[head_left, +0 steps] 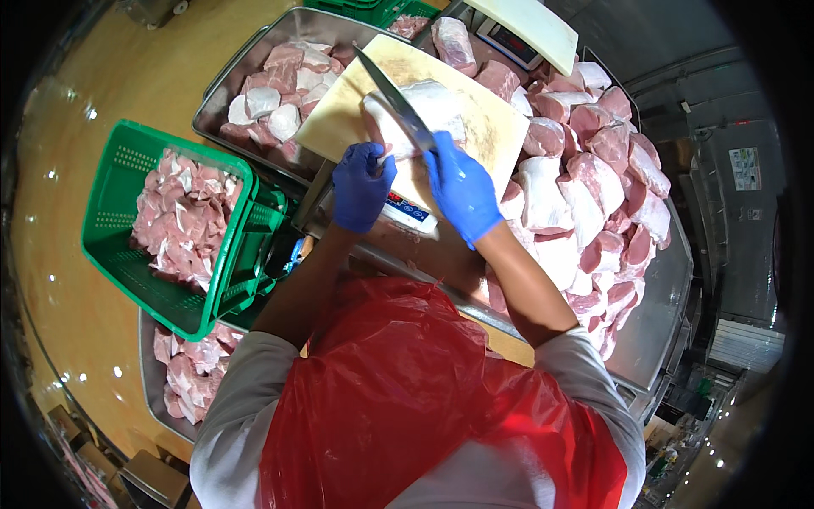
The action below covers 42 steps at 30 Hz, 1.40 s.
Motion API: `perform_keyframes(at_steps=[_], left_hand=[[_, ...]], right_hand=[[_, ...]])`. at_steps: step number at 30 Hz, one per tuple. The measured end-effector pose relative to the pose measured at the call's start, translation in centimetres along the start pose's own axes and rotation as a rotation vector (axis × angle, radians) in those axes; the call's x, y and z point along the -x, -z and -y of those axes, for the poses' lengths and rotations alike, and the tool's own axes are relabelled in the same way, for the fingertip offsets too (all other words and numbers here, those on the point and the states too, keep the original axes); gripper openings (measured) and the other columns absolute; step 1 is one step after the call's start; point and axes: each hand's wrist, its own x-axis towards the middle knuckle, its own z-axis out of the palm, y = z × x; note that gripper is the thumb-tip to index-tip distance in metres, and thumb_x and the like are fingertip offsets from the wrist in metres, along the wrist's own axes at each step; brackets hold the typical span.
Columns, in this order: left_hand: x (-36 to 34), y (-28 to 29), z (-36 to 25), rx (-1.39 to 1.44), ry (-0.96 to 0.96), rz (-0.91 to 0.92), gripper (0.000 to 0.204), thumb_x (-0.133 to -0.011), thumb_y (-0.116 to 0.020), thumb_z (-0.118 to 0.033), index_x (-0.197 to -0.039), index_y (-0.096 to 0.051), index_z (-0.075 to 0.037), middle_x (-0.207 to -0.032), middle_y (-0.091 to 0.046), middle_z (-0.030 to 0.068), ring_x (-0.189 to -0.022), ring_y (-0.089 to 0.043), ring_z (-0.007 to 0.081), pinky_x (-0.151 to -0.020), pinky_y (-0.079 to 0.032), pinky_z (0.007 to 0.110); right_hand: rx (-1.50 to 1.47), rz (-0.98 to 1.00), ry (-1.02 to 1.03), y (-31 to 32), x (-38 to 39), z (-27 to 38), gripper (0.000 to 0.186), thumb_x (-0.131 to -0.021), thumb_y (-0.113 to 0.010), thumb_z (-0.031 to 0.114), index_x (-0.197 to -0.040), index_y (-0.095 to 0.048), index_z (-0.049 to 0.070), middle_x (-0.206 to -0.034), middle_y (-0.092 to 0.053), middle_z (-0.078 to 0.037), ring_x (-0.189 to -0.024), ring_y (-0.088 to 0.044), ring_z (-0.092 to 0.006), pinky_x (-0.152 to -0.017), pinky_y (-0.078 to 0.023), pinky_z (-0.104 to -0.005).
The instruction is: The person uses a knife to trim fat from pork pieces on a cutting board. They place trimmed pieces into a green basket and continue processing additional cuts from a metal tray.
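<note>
My right hand [462, 187], in a blue glove, is closed around the handle of a long knife [392, 95]. Its blade points up and left across a large piece of raw meat [441, 109] with a white fat layer. The meat lies on a pale cutting board [496, 127], which sits over a scale [410, 213]. My left hand [360, 191], also blue-gloved, is curled with fingertips pinched at the near left edge of the meat. A thin pale bit shows at those fingertips, too small to make out.
Many large meat pieces [585, 191] are heaped on the metal table at right, near another scale [511, 42]. A metal tub [203, 119] holds cut meat beyond the board's left side. At left, a green basket [102, 229] of trimmings stands above another metal tub [151, 365].
</note>
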Motion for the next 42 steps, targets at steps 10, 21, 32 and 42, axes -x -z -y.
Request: perform_keyframes(at_steps=[10,21,32,42], left_hand=[[0.9,0.2,0.8,-0.056,-0.056,-0.002,0.013,-0.077,-0.071,-0.008,-0.072,-0.059,-0.007,-0.068,-0.060,0.0129,-0.064,-0.061,0.0341,-0.059,-0.049,0.041],[1.8,3.9,2.3,0.093,0.231,0.004,0.011,-0.078,-0.075,-0.011,-0.080,-0.068,-0.002,-0.069,-0.065,0.0085,-0.062,-0.061,0.0152,-0.062,-0.052,0.033],[1.3,4.2,1.3,-0.054,0.072,0.054,0.013,-0.076,-0.075,-0.011,-0.078,-0.066,-0.003,-0.067,-0.064,0.0114,-0.059,-0.062,0.0209,-0.061,-0.051,0.035],[1.2,7.9,3.3,-0.039,0.140,-0.058,0.006,-0.082,-0.071,-0.005,-0.081,-0.065,-0.003,-0.073,-0.063,-0.0010,-0.066,-0.056,0.0098,-0.063,-0.049,0.030]], right_hand=[[0.037,0.360,-0.045,-1.6,0.4,1.1,0.026,-0.099,-0.050,0.020,-0.122,-0.044,0.010,-0.090,-0.064,-0.026,-0.075,-0.066,-0.0444,-0.064,-0.053,-0.0524],[0.476,0.690,-0.096,12.1,9.2,-4.6,0.044,-0.090,-0.058,0.012,-0.131,-0.043,0.016,-0.092,-0.060,-0.023,-0.067,-0.067,-0.0407,-0.053,-0.053,-0.0472],[0.037,0.339,-0.019,-1.1,-2.9,4.9,0.034,-0.095,-0.049,0.011,-0.128,-0.045,0.008,-0.093,-0.065,-0.027,-0.077,-0.067,-0.0446,-0.065,-0.054,-0.0518],[0.437,0.673,-0.007,9.6,8.7,-6.7,0.039,-0.094,-0.058,0.018,-0.131,-0.047,0.017,-0.091,-0.065,-0.021,-0.071,-0.068,-0.0401,-0.057,-0.055,-0.0466]])
